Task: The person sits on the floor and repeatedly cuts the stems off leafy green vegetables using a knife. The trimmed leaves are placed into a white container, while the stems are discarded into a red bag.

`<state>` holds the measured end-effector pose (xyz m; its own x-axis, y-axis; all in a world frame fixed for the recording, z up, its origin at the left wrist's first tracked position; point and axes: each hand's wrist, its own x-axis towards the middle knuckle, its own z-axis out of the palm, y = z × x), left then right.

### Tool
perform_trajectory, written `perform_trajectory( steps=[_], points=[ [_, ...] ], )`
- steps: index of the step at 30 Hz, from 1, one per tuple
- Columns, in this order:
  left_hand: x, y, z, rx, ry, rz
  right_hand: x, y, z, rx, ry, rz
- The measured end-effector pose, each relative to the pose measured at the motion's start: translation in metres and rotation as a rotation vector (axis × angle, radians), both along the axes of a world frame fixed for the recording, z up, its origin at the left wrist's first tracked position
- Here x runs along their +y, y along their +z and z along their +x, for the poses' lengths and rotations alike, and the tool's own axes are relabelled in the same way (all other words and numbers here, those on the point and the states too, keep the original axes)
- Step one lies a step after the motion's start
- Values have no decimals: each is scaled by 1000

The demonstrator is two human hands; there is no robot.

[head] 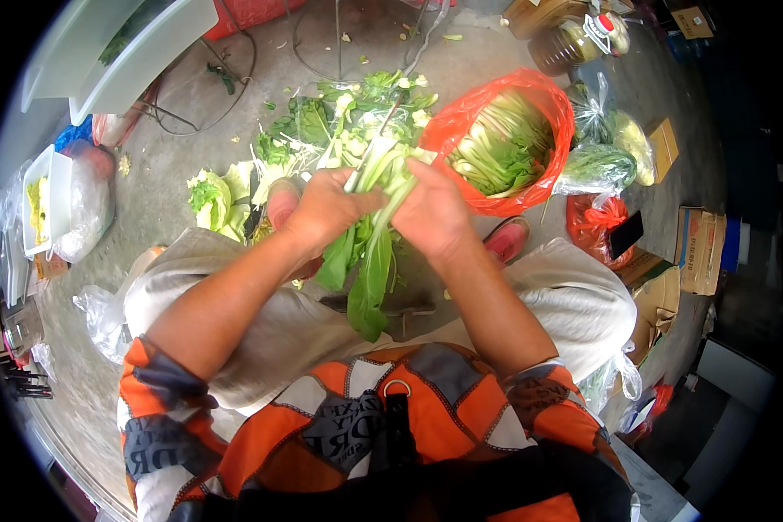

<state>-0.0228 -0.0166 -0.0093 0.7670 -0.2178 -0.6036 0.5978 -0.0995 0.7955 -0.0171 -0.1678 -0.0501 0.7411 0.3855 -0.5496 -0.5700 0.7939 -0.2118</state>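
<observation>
In the head view, my left hand (326,205) is closed around the stalks of a leafy green vegetable (370,274), whose dark leaves hang down towards my lap. A thin knife blade (376,139) rises from beside its fingers. Which hand bears the knife's handle is hidden. My right hand (432,207) touches the pale stalks from the other side, with its fingers partly hidden behind them. A red plastic bag (533,198) stands to the right, open at the top and filled with trimmed green stalks (489,150). Loose leaves and stalk ends (311,121) lie on the floor just beyond my hands.
Cabbage leaves (216,207) lie left of my feet. Right of the red bag are bagged vegetables (597,168), a plastic oil jug (556,51) and a tied red bag with a phone (626,235) on it. Cardboard boxes (701,251) stand farther right; a white tray (57,210) is at left.
</observation>
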Motion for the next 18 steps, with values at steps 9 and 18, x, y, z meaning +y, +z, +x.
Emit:
perform_trajectory(
  steps=[9, 18],
  points=[
    [6, -16, 0, 14, 53, -11, 6, -8, -6, -59, -88, -135],
    [13, -20, 10, 214, -20, -280, -6, -27, 5, -159, 135, 208]
  ],
)
